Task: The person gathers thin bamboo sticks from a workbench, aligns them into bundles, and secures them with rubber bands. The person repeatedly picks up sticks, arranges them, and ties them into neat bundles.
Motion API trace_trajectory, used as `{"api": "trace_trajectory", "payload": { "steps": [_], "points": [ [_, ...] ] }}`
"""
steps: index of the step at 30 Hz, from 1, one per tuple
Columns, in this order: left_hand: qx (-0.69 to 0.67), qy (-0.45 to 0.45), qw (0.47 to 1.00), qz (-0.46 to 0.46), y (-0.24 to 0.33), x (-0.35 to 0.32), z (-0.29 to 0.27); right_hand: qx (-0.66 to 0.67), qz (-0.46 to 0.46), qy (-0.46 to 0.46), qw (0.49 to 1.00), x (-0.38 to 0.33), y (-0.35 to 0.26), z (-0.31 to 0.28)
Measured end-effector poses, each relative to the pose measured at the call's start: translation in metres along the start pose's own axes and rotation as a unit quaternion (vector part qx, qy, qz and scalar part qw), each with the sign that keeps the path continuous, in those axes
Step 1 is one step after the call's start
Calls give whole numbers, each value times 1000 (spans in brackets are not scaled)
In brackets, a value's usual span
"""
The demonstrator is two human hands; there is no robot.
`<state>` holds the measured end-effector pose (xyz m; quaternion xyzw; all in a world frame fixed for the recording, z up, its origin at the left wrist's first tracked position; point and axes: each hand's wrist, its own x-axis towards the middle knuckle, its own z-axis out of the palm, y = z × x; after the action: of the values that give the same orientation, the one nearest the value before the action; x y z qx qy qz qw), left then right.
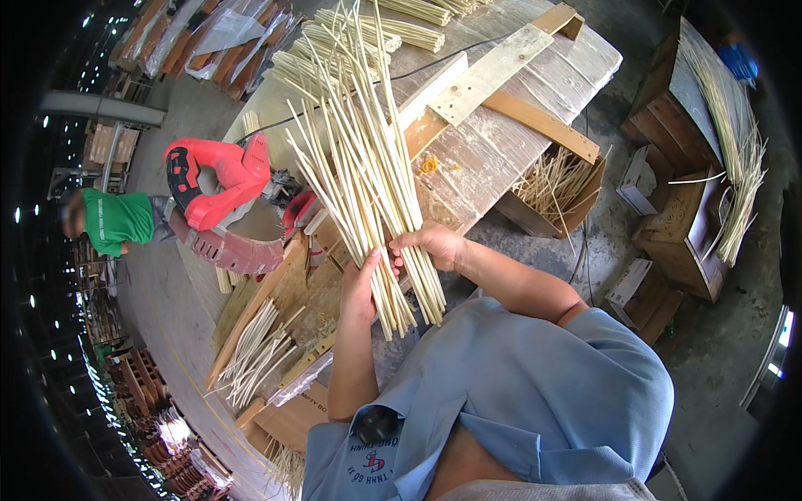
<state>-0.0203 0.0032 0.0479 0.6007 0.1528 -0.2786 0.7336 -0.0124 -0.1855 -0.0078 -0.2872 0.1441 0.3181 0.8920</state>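
a blue shirt [535, 384] is seen at the lower edge, with both forearms bared below the sleeves. the left hand [357, 290] is raised from an upright forearm, its thumb laid along the near side of the load. the right hand [430, 244] is brought in from the right on a slanted forearm, thumb and fingertips turned inward until the two hands nearly meet. pale sticks [355, 167] are gripped by both, pinched between thumb and fingers close to their lower ends; the fingers behind are partly hidden. the sticks are held over the near edge of a table [476, 179], in front of the shirt. they are long, thin, cream-coloured and slightly bowed, fanned out at the top and parted below into two clumps with uneven ends.

to the left, shorter sticks [255, 355] are laid loosely beside a wooden rail [259, 309]. a red and black saw [219, 184] is set past them. on the table, a pale board [501, 71] is crossed with brown strips, one strip [543, 125] reaching the right edge. under that edge, a box [528, 219] is heaped with offcuts [553, 179]. more bundles [359, 42] are piled at the table's far end. at far right, long sticks [735, 159] are draped over a cabinet [681, 230]. at far left, a worker in green [117, 221] is glimpsed.
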Motion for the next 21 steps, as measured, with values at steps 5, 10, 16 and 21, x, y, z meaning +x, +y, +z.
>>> {"api": "trace_trajectory", "payload": {
  "steps": [5, 10, 16, 21],
  "points": [
    [-16, 31, 999, 3, 1, -3, 6, 11, -1, -2, 1000, 0, -1, -1],
    [7, 54, 998, 45, -11, 5, -1, 24, 7, 44, 999, 3, 4, 10],
    [6, 48, 999, 20, -6, 2, 2, 41, 15, 67, 997, 2, 3, 7],
    [10, 27, 1000, -4, -5, 3, -8, 3, 13, 51, 999, -2, -2, 3]
  ]
}}
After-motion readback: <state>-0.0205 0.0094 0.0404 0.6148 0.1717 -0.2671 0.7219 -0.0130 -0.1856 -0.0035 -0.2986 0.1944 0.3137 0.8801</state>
